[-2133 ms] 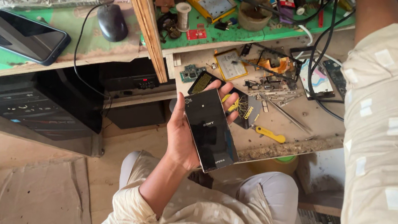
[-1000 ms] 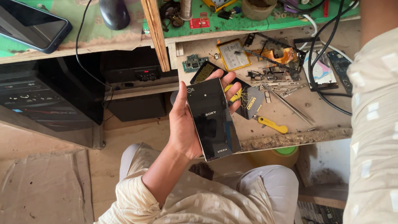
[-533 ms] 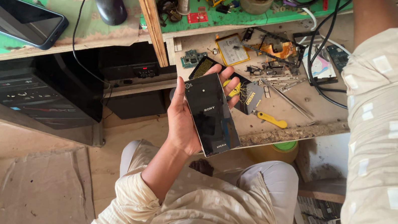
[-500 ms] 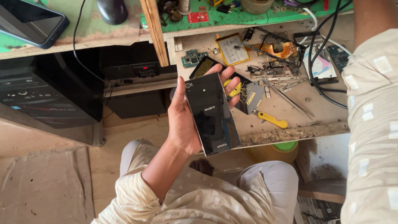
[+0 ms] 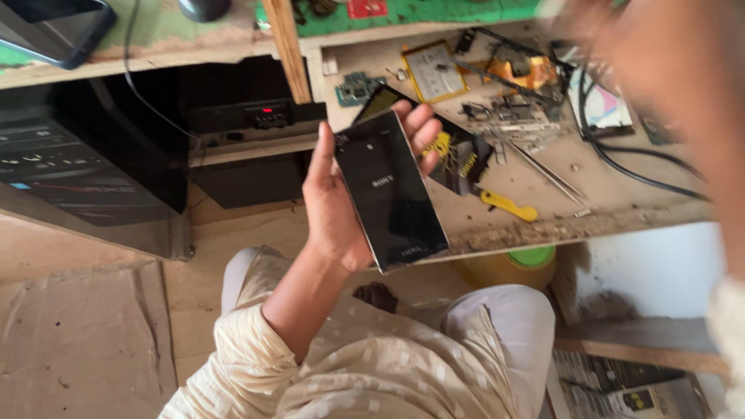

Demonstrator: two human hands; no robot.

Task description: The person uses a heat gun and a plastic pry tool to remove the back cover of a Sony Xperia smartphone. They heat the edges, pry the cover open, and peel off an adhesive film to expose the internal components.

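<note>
Right now the left hand (image 5: 336, 200) grips a flat black glossy rectangular phone (image 5: 391, 191), thumb on one long edge, fingertips (image 5: 424, 131) curled over the other, held above the lap. Just beyond the fingertips, a yellow plastic pry tool (image 5: 508, 204) lies on the cluttered wooden workbench (image 5: 639, 200). Right hand (image 5: 639, 43) raised well past the phone, motion-blurred, can't tell its grip.
</note>
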